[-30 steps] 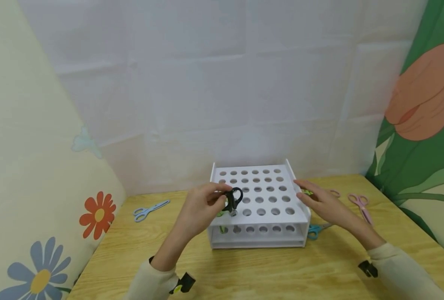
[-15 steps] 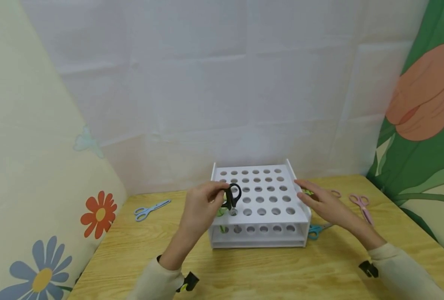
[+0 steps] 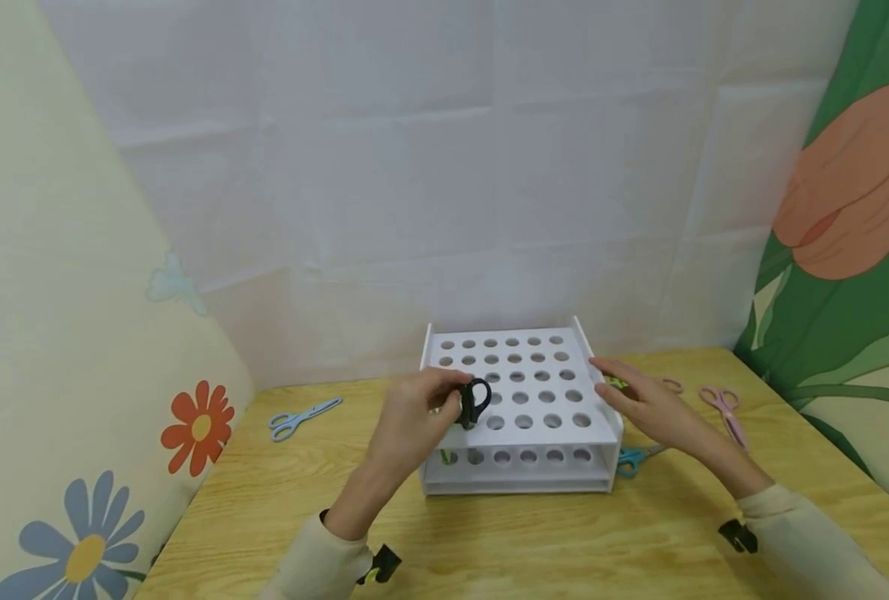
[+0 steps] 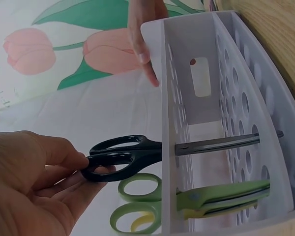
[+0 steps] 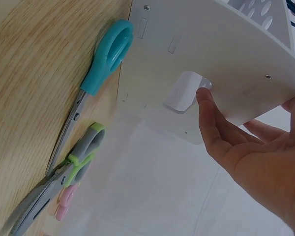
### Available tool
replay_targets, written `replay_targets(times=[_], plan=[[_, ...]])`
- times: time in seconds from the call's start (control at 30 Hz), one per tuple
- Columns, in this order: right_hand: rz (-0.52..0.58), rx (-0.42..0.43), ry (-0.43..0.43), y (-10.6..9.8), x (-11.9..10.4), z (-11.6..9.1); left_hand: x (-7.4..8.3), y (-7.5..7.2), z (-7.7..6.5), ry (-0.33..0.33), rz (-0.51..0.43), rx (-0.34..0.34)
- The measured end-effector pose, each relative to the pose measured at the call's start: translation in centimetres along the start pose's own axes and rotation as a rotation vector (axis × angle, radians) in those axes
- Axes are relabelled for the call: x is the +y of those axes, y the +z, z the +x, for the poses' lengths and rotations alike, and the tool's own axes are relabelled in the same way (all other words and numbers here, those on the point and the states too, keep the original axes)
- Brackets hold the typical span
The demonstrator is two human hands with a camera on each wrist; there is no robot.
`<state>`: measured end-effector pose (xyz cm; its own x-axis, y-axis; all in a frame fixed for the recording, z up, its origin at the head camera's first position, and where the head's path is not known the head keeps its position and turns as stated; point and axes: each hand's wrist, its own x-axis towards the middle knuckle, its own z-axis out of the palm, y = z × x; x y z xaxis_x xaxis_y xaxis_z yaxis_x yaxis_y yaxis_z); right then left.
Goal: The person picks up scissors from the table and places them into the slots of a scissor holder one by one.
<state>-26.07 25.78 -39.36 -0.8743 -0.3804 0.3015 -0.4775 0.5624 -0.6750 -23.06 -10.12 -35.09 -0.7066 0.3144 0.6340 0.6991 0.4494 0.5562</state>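
- The black scissors (image 4: 145,152) have glossy handles uppermost and steel blades closed together, pointing down through the top board of the rack and a hole in the lower one.
- The left hand (image 3: 416,412) pinches one of their handle loops.
- The white rack (image 3: 537,436) stands upright on the table, its two boards pierced with rows of round holes between solid side panels; the right hand (image 3: 650,404) touches one panel beside its rounded cutout.
- The green scissors (image 4: 199,197) sit just beside the black pair in the rack's near left corner, loops above the top board, blades below.
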Motion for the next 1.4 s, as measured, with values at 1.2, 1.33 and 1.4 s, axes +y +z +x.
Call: replay_targets(times=[1.2, 1.33, 1.4], plan=[[-0.04, 0.006, 0.009, 0.1, -0.1, -0.2, 1.2, -1.5, -0.1, -0.065, 0.181, -0.154], [-0.037, 0.007, 0.01, 0.0, -0.2, -0.2, 1.2, -2.0, 0.1, -0.049, 0.172, -0.141], [-0.036, 0.009, 0.01, 0.0, -0.2, -0.2, 1.2, -2.2, 0.2, -0.037, 0.175, -0.133]])
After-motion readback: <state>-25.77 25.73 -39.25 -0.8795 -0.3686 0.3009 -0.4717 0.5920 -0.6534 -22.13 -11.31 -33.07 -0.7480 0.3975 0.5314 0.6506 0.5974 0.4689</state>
